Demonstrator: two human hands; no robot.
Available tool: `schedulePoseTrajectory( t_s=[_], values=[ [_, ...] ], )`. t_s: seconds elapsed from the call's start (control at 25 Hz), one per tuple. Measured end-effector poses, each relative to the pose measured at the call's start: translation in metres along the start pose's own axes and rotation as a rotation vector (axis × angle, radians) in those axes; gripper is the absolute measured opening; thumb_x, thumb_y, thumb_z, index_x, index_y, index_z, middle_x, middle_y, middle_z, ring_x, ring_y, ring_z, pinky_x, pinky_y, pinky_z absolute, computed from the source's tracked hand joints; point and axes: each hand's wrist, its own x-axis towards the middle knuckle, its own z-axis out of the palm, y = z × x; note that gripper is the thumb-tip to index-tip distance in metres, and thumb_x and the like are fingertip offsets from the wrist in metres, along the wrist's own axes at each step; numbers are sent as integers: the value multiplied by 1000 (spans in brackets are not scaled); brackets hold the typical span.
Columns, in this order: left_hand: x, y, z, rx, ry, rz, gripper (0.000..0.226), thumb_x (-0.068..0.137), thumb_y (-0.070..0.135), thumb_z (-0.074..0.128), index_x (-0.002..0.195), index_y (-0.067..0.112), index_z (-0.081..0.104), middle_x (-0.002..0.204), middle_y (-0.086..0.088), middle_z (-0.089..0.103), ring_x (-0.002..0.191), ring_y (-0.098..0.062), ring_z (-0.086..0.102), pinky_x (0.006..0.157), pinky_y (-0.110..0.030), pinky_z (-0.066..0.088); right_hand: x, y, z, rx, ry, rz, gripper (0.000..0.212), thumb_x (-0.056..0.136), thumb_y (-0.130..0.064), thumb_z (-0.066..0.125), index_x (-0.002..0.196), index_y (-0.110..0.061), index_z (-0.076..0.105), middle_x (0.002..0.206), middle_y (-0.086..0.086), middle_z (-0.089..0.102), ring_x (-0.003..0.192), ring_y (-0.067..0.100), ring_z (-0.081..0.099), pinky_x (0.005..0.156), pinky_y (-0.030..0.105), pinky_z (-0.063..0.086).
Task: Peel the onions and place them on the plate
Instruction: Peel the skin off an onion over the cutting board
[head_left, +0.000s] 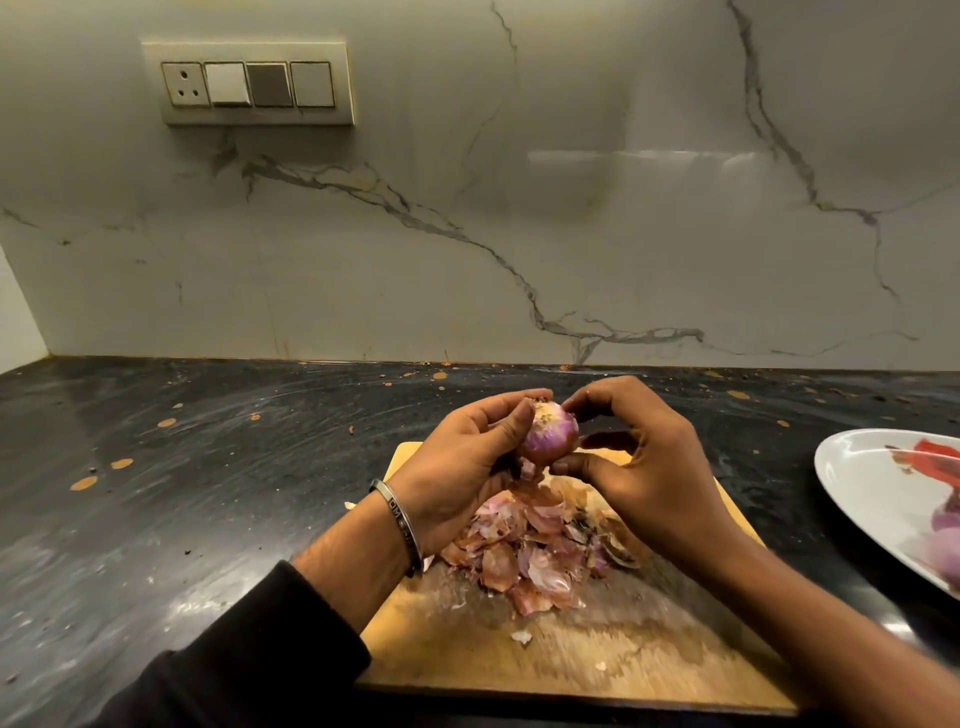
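Wooden cutting board (545, 660) catches papery peels (524, 551); both hands, left (457, 467) and right (639, 478), pinch the purple onion (549, 434). Strip remaining skin, then carry toward the white plate (862, 483) at three o'clock.

Below my arms a dark, streaked stone countertop (218, 467) fills the lower half of the frame, speckled with orange spots and crumbs. A wooden cutting board (571, 654) lies flat on it at lower centre, with a heap of onion skins (524, 551) on the board. A white plate (862, 483) rests on the counter at the right edge.
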Motion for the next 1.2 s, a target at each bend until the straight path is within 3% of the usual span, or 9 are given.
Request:
schedulePoseTrajectory(
  t_s=[0.2, 0.64, 0.8, 0.88, 1.08, 1.2],
  values=[
    [-2, 0, 1, 9, 8, -21, 43, 85, 24, 56, 123, 4, 61, 123, -24, 64, 102, -28, 64, 63, -23, 58, -1, 0, 0, 37, 22, 31, 48, 67, -12, 89, 104, -23, 60, 99, -11, 64, 94, 7, 65, 77, 20, 58],
    [0, -2, 0, 13, 5, -44, 45, 86, 22, 54, 125, 1, 60, 125, -26, 63, 107, -31, 64, 89, -36, 57, 0, 2, -1, 13, -4, 76, 39, 61, -5, 92, 89, -16, 66, 84, -6, 68, 78, 10, 65, 69, 26, 56],
    [-1, -1, 1, 7, 26, -39, 42, 85, 24, 56, 121, 2, 61, 115, -25, 65, 94, -31, 63, 72, -28, 61, -2, 2, 2, 62, -4, 73, 25, 70, -2, 87, 81, -13, 67, 77, -5, 68, 73, 8, 67, 64, 17, 53],
    [-2, 1, 1, -12, 29, -48, 39, 85, 23, 56, 118, 4, 64, 111, -22, 68, 89, -26, 69, 68, -28, 62, -3, 2, 4, 72, -6, 85, 22, 73, -4, 85, 81, -14, 68, 78, -6, 69, 75, 9, 68, 67, 20, 56],
    [1, 1, -1, -30, 99, -25, 47, 83, 21, 61, 125, 2, 58, 113, -20, 69, 92, -26, 71, 73, -33, 62, -3, 4, 2, 21, 49, 61, 19, 80, 1, 78, 85, -16, 72, 81, -9, 70, 79, 6, 68, 71, 18, 55],
    [2, 0, -2, -38, 100, -18, 52, 81, 23, 64, 127, 2, 56, 117, -22, 68, 102, -32, 68, 82, -40, 60, -3, 0, 5, 72, 26, 87, 6, 87, -20, 73, 91, -22, 69, 84, -11, 69, 82, 6, 67, 70, 17, 54]
  ],
)
